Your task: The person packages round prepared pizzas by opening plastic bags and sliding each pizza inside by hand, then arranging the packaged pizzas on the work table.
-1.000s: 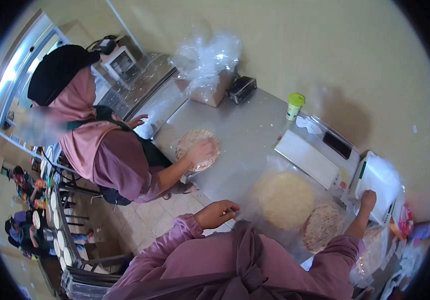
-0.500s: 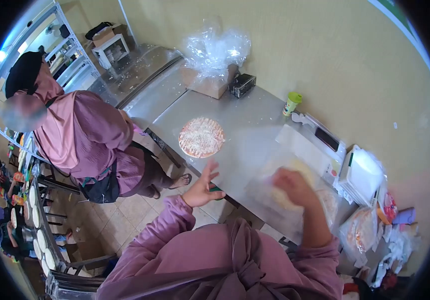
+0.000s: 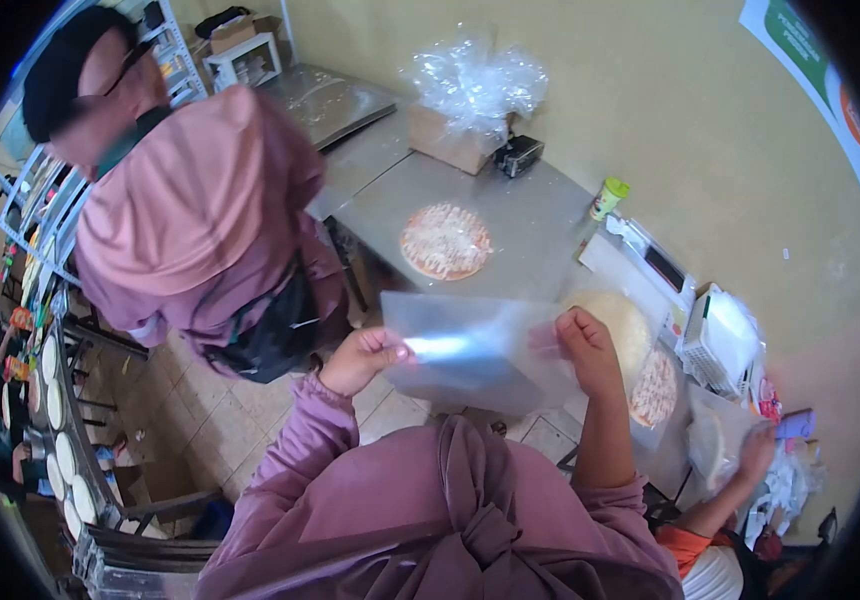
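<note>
Both hands grasped one plastic sheet (image 3: pixel 475 352): left hand (image 3: pixel 355 361) pinched left edge, right hand (image 3: pixel 586 348) right edge. Sheet hung before body. On table (image 3: pixel 535 240): two topped pizzas (image 3: pixel 445 242), one dough round (image 3: pixel 612 328) beside nearer pizza, one cup (image 3: pixel 610 198), one cardboard box (image 3: pixel 450 141). One co-worker (image 3: pixel 195 215) stood at left; one other person's hand (image 3: pixel 757 452) showed right.

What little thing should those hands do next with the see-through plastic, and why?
I'd probably move the clear plastic farther over the table: the left hand and right hand both pinch it, but part of it seems to stick out past the table's edge, above the floor.
</note>
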`<state>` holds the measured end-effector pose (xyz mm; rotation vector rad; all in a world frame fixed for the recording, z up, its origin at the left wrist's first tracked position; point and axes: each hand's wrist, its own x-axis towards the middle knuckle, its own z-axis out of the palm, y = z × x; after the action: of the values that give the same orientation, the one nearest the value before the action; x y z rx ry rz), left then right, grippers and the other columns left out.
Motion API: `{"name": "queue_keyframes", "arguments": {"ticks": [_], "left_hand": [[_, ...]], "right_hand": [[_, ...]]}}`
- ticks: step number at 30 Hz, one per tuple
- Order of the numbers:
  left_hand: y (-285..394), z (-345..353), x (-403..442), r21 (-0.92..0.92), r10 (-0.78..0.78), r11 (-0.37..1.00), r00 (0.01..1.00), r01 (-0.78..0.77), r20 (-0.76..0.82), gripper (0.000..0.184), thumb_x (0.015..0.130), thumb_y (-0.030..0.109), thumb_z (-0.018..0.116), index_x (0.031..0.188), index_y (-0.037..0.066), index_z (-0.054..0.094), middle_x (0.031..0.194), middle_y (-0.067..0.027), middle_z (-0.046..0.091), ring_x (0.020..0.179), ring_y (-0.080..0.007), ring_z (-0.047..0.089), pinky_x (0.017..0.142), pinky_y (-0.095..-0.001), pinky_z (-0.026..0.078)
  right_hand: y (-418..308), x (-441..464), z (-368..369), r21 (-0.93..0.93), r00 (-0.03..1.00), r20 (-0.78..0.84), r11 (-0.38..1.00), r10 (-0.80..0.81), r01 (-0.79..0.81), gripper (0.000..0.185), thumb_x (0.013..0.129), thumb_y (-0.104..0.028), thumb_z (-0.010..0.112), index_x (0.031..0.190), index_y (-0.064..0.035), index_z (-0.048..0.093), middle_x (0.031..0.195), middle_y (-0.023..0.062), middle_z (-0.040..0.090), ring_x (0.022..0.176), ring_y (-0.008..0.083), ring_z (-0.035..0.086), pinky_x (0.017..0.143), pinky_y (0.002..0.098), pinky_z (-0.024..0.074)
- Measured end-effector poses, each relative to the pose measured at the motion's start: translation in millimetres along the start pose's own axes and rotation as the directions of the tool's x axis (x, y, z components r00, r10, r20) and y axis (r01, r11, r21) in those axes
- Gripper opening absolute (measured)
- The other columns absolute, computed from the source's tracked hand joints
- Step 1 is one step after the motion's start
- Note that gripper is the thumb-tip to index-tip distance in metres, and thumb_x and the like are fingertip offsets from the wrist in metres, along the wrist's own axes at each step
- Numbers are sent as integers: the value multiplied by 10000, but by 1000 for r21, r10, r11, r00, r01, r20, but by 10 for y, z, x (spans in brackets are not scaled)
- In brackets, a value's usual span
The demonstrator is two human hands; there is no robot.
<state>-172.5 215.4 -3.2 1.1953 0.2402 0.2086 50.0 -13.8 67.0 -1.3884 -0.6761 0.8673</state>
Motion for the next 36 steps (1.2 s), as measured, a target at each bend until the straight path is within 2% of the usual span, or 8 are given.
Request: {"name": "queue_keyframes", "arguments": {"ticks": [6, 8, 11, 16, 22, 25, 29, 36], "left_hand": [[319, 35, -196, 169, 62, 985, 976, -26, -210, 120, 824, 133, 610, 823, 13, 602, 699, 3, 604, 621, -55, 523, 579, -196, 419], [363, 58, -209, 346, 231, 925, 956, -158, -181, 130, 780, 100, 655, 729, 16, 571, 651, 20, 575, 577, -50, 487, 533, -210, 406], [386, 146, -199, 498, 226, 861, 955, -103, -194, 195, 752, 134, 688, 692, 14, 546, 614, 5, 559, 551, -57, 463, 516, -232, 405], [478, 365, -185, 719, 253, 693, 952, -55, -172, 269, 699, 185, 723, 685, -5, 534, 566, -112, 528, 490, -144, 461, 488, -289, 395], [370, 500, -272, 758, 288, 643, 952, -113, -102, 274, 685, 156, 736, 695, -3, 514, 537, -88, 475, 474, -124, 435, 473, -297, 378], [352, 519, -283, 822, 271, 565, 957, -70, -105, 259, 709, 226, 698, 760, 11, 563, 641, -185, 542, 567, -337, 536, 522, -359, 419], [169, 510, -233, 815, 465, 551, 877, -179, -122, 242, 809, 173, 602, 669, 4, 500, 522, -131, 457, 450, -225, 442, 469, -320, 379], [124, 488, -111, 879, 381, 474, 886, 56, -262, 173, 805, 151, 571, 715, 12, 519, 673, -194, 549, 629, -369, 545, 535, -409, 413]], "right_hand": [[206, 200, 261, -342, 968, -199, 937, -152, 77, 157, 849, -139, 542, 937, -9, 547, 944, 107, 610, 909, 188, 581, 801, 292, 449], [129, 222, 469, -668, 846, -142, 681, -513, 301, 253, 799, -130, 596, 1021, -15, 557, 1084, 140, 567, 1050, 251, 521, 907, 336, 383], [-56, 255, 735, -569, 797, 88, 627, -597, 532, 277, 764, -133, 626, 1025, -49, 583, 1180, 153, 511, 1138, 298, 450, 971, 383, 317], [-345, 266, 1235, -635, 706, 461, 356, -538, 686, 159, 766, -179, 590, 888, -93, 646, 1187, 178, 502, 1111, 355, 449, 963, 421, 312], [-278, 426, 1387, -876, 911, 388, 251, -140, 412, 194, 753, -216, 550, 697, -48, 627, 837, 161, 605, 800, 316, 583, 714, 406, 460], [-72, 494, 1355, -899, 891, 399, 100, -216, 427, 193, 724, -203, 559, 621, -42, 585, 686, 119, 567, 661, 312, 576, 606, 402, 466], [59, 559, 1276, -914, 916, 367, 121, -164, 388, 209, 711, -215, 567, 609, -34, 585, 703, 134, 573, 653, 326, 576, 614, 408, 468], [203, 564, 1135, -900, 938, 327, 265, -112, 345, 128, 687, -119, 580, 682, 7, 598, 748, 178, 578, 706, 340, 593, 639, 410, 476]]}}
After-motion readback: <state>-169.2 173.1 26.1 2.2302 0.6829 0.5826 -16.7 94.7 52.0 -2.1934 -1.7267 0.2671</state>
